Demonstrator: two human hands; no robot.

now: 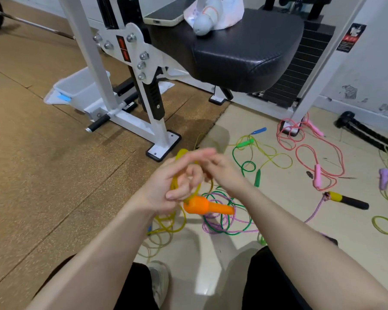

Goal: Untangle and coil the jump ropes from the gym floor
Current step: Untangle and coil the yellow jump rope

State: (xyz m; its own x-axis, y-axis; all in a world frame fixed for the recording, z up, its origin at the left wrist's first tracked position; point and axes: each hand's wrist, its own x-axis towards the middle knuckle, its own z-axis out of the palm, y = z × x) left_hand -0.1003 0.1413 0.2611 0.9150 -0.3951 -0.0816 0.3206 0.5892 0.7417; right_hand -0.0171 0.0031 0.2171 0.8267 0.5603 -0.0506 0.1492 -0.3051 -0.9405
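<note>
Down on the left, a white bin (76, 90) sits on the brown mat (31, 164), beside the white machine frame (112, 101). A phone (168, 12) and a white bag (224, 12) lie on the black seat (244, 54) of the machine.

Low in the middle, the left hand (166, 186) has its fingers curled round loops of the yellow rope (174, 184). An orange handle (205, 205) hangs just under that hand, and more yellow rope hangs down to the tile floor (289, 220) below. The right hand (222, 171) is touching the left hand at the fingers. It is blurry, so nobody can tell if it holds the rope or not.

Under the hands, a green rope (224, 220) and a purple rope (211, 229) lie mixed up in a knot on the floor. A bit farther right, green handles (244, 143) and a blue handle (259, 130) lie with thin green and yellow loops. Next comes a pink rope (309, 151) with pink handles, and part of it goes round a foot of the frame. Near it lies a yellow and black handle (347, 200) with a braided cord. By the right edge is a purple handle (384, 179) with light green rope.

At the bottom, a shoe (159, 280) shows between the person's dark legs.
</note>
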